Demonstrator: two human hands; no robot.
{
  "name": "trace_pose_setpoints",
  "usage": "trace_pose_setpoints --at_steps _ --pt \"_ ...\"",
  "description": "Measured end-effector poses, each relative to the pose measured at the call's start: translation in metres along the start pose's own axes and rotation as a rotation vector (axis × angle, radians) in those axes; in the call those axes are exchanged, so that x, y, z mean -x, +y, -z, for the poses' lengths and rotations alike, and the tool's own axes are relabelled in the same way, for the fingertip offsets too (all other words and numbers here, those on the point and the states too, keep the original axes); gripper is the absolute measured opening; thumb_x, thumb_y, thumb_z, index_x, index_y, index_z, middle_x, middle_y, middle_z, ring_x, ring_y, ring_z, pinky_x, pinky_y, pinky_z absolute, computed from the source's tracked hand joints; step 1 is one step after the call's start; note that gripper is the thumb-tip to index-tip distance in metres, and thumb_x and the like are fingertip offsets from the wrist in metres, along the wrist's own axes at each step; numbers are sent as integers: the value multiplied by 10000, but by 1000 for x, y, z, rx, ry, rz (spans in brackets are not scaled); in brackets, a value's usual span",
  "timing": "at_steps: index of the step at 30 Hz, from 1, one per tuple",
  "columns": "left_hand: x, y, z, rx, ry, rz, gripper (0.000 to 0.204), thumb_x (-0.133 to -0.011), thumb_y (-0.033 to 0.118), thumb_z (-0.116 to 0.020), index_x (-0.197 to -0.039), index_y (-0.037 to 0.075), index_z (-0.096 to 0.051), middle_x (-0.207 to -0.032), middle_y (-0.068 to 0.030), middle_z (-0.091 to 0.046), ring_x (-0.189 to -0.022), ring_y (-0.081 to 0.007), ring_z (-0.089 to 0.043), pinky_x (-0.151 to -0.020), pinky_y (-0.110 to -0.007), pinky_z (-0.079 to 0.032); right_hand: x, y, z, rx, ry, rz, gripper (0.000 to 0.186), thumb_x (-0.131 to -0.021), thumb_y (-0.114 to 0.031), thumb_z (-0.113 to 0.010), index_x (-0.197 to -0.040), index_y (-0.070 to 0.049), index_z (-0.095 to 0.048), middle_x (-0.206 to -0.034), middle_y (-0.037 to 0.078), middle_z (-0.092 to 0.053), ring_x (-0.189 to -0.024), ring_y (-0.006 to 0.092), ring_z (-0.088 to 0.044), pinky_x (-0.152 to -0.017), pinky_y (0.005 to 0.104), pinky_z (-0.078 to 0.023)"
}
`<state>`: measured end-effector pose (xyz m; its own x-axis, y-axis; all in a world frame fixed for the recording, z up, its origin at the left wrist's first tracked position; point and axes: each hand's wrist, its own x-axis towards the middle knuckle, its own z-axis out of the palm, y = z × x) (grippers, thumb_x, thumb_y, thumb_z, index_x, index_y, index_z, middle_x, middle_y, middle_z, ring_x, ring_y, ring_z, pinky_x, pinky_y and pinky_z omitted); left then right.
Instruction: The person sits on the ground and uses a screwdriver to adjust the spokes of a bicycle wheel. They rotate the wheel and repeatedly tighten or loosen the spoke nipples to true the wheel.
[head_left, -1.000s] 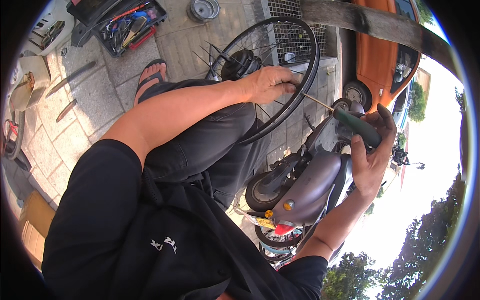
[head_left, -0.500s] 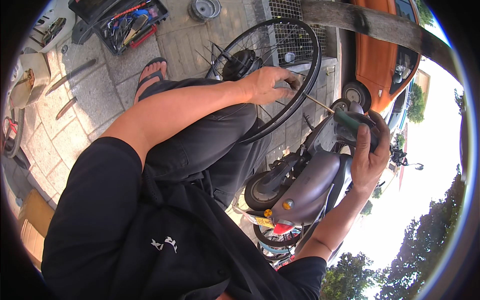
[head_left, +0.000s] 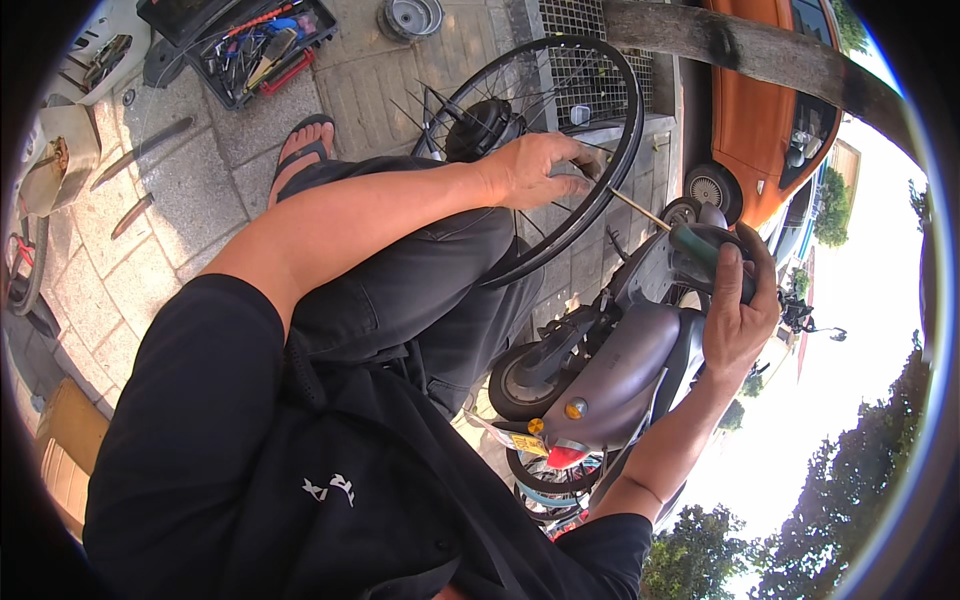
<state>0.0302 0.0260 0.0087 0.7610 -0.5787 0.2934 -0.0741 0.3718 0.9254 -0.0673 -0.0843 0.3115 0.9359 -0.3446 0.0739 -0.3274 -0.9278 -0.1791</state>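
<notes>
The wheel rim (head_left: pixel 634 110) is looking like smooth black metal; the tool (head_left: pixel 696 247) is showing a bare-metal shaft and a smooth green handle, apparently plastic. Trousers (head_left: pixel 390 290) and shirt (head_left: pixel 190 400) are showing matt cloth. Near the visible upper edge of the rough, stony paving (head_left: pixel 185 215), a round pan (head_left: pixel 410 20) is looking like dull metal

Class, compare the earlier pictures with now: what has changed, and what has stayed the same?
The right hand has shifted its hold: its thumb now lies higher in the picture, across the green-handled tool. The left hand stays by the wheel rim, the tool's shaft still pointing to the rim.
</notes>
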Motion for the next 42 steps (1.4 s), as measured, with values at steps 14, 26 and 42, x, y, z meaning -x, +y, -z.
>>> trace_pose_setpoints --at_steps 14,26,42 --pt "0 -1 0 -26 -1 -18 295 -967 252 -780 -1225 110 -762 -1212 -115 -739 -1196 -299 -663 -1056 -397 -512 4 -5 -2 -41 -29 159 597 -1056 -267 -691 -1541 13 -484 -1147 114 -688 -1025 201 -681 -927 317 -521" --pt "0 -3 -1 -17 18 -53 278 -973 231 -776 -1216 97 -761 -1192 -113 -746 -1158 -289 -683 -1019 -394 -530 -5 9 -1 -51 -32 93 391 -1059 -236 -706 -1340 24 -630 -1095 103 -741 -965 137 -670 -832 270 -529" --pt "-15 -10 -9 41 -92 -88 194 -1027 89 -685 -1207 40 -737 -1031 -88 -714 -1007 -243 -688 -909 -362 -533 -11 -10 5 3 -57 129 531 -885 -91 -808 -1372 -35 -602 -1119 141 -700 -1044 236 -730 -961 367 -540"
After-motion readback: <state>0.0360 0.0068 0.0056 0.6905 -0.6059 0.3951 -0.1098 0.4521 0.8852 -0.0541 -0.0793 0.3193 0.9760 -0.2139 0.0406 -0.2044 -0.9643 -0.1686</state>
